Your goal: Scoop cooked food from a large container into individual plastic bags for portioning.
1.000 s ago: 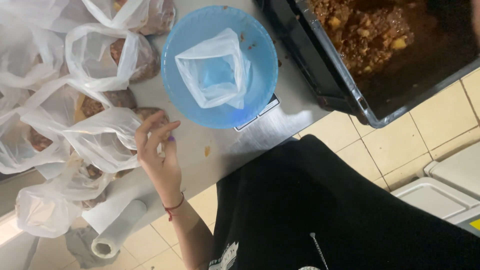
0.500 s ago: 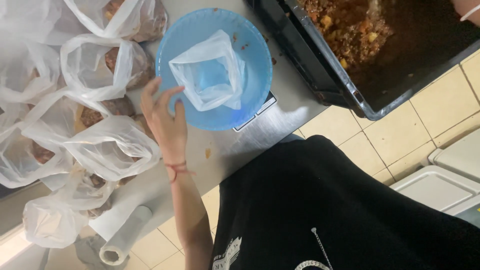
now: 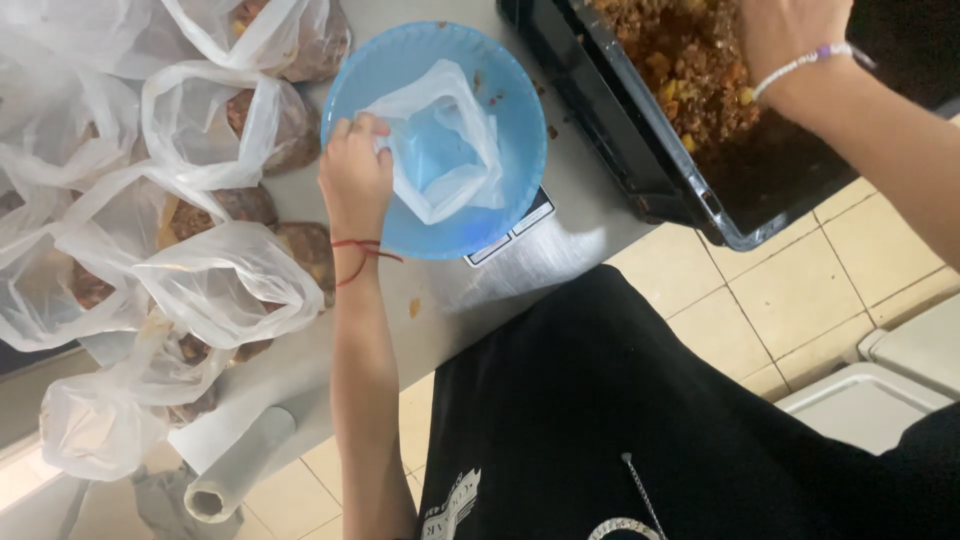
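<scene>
Left hand (image 3: 355, 178) pinches the empty bag (image 3: 440, 140) open in the blue bowl (image 3: 500, 190), while right hand (image 3: 790, 35) digs into the tray (image 3: 640, 170), grip hidden.

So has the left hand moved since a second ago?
Yes. The left hand has gone from the filled bags up to the blue bowl, where its fingers now touch the empty bag's rim.

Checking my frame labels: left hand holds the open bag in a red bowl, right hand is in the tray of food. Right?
Not quite: the bowl is blue, not red, as the head view shows. The rest holds: the left hand grips the edge of the open bag in the bowl, and the right hand is in the tray of food.
</scene>
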